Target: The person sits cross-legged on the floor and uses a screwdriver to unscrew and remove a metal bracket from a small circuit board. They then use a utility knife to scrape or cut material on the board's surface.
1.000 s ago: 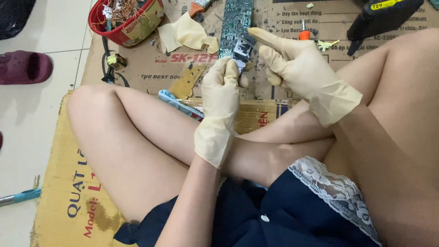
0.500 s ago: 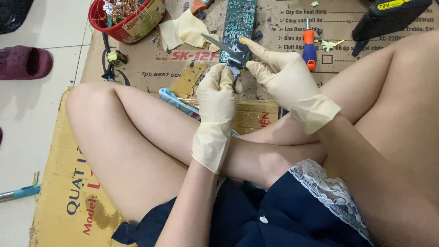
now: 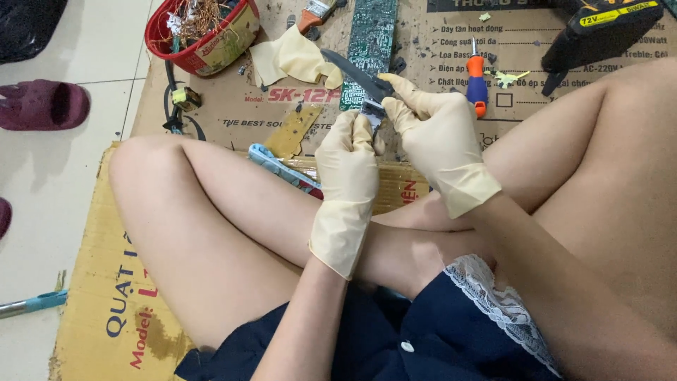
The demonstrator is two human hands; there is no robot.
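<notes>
Here, left hand pinching a small metal part just below the circuit board. Right hand closed on the knife, blade against the part. Risk: blade slipping off, cutting glove or thigh.

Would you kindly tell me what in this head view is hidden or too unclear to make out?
- Small metal part pinched by the left hand: mostly covered by gloved fingers; its kind is unclear.
- Knife handle: hidden inside the right hand.
- Black power tool: cut off by the top edge.
- Red basket: its contents are too tangled to identify.
</notes>
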